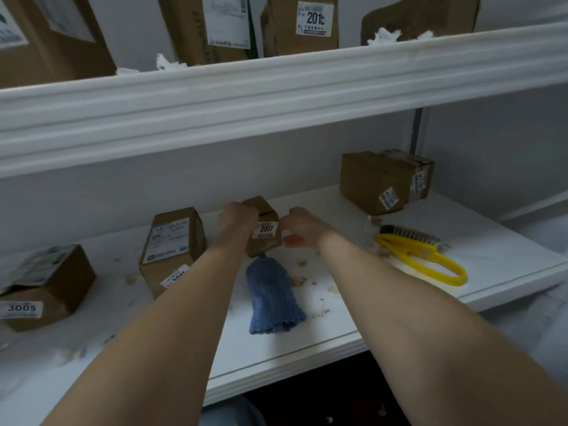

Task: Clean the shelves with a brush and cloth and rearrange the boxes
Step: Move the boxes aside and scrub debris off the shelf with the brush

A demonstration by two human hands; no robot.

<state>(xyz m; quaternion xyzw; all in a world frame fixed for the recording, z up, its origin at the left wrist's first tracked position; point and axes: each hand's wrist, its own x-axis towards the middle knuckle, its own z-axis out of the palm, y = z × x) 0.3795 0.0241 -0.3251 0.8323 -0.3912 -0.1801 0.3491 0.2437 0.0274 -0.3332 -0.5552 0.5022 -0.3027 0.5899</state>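
Left grip (pixel 238 215) on box (pixel 266 241), fingertips hidden

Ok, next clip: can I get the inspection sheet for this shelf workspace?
Surface: white shelf, dusty.
Job's things: box 2007 at the far end of the blue cloth; brush lying at the right; box 3005, a tall box and a corner box standing on the shelf.
Clutter: brown crumbs scattered around the cloth.
Hands: left hand grips box 2007; right hand is at its right side, contact unclear.
Cables: nothing seen.
Surroundings: upper shelf carrying more boxes and white paper scraps.
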